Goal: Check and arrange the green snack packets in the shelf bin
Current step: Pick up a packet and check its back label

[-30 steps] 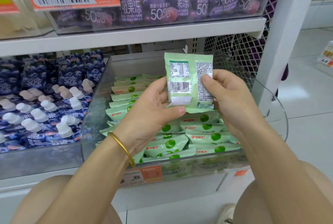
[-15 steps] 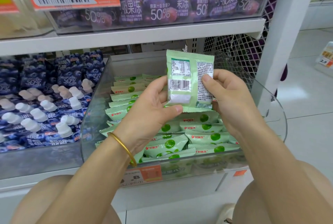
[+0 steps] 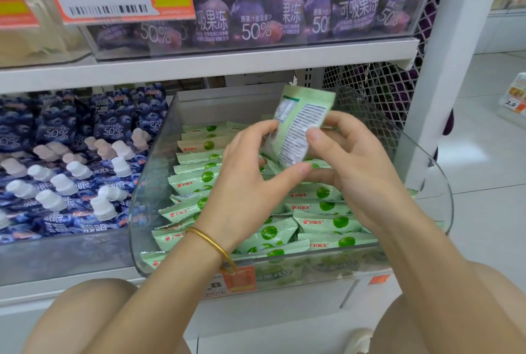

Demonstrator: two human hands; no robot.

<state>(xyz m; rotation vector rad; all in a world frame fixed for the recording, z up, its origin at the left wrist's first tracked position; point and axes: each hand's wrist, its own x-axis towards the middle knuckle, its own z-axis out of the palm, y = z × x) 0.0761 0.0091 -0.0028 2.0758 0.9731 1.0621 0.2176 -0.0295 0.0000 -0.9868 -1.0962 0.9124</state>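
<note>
Held packet (image 3: pixel 302 125) no longer square to you: half a second ago its back label and barcode faced you flat; now it is twisted and leans right, barcode out of sight. Both hands grip it above the bin's middle: left hand (image 3: pixel 250 183) fingers pinching the lower left edge, right hand (image 3: pixel 361 166) thumb on the printed back, fingers curled behind. The label check looks finished, and the packet is probably turning to go back in. Green packets (image 3: pixel 327 222) lie in rows inside the bin (image 3: pixel 150 183), fronts up, fairly tidy. The bin sits under a white shelf (image 3: pixel 199 66); blue pouches (image 3: pixel 71 154) left of the bin, purple pouches (image 3: pixel 284 6) above it, tiled floor (image 3: pixel 489 154) to its right.
</note>
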